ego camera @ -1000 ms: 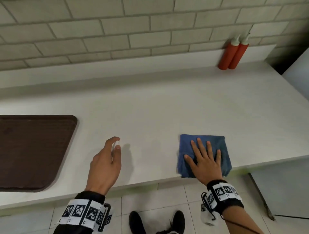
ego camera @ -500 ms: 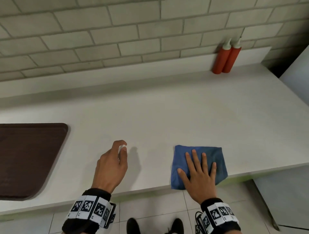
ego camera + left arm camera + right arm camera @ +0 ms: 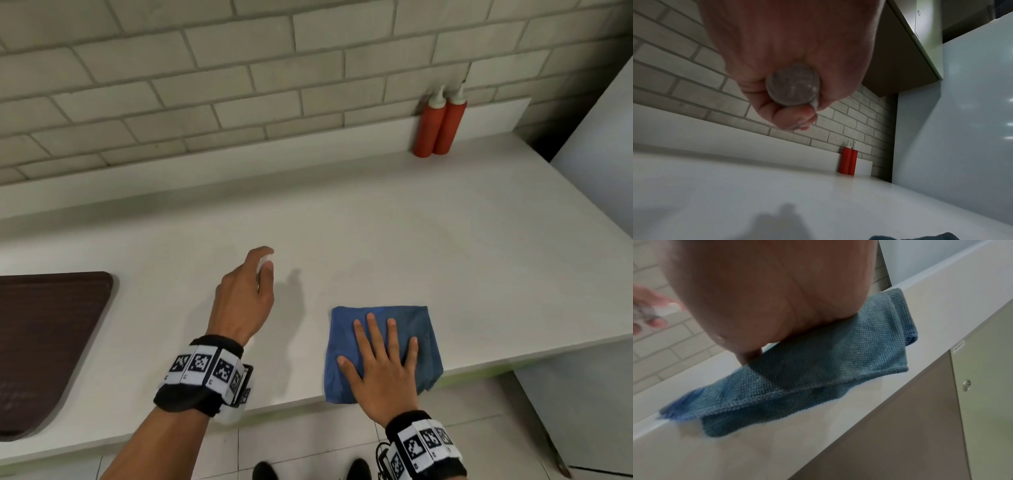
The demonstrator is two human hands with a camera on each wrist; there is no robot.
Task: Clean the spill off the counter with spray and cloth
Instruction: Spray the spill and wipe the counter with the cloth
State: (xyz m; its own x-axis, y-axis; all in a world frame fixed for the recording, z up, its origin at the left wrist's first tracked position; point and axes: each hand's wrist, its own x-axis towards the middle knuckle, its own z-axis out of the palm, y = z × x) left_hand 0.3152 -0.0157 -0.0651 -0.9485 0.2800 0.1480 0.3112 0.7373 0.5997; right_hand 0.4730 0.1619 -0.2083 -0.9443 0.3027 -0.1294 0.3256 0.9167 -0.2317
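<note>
My left hand [image 3: 239,298] grips a small spray bottle [image 3: 263,263] above the white counter [image 3: 376,233]; only its white top shows past my curled fingers. From the left wrist view I see the bottle's round base [image 3: 793,84] inside the fist [image 3: 789,40]. My right hand [image 3: 380,356] lies flat, fingers spread, on a folded blue cloth [image 3: 423,329] at the counter's front edge. The right wrist view shows my palm [image 3: 766,288] pressing the cloth [image 3: 818,378], whose near fold hangs slightly over the edge. I cannot make out a distinct spill.
Two red squeeze bottles [image 3: 440,126] stand against the low back ledge at the far right. A dark brown tray [image 3: 44,342] lies on the counter's left. A tall white panel [image 3: 603,144] bounds the counter's right end. A brick wall runs behind.
My left hand has moved the spray bottle forward over the counter, away from the front edge. The right hand has stayed flat on the cloth.
</note>
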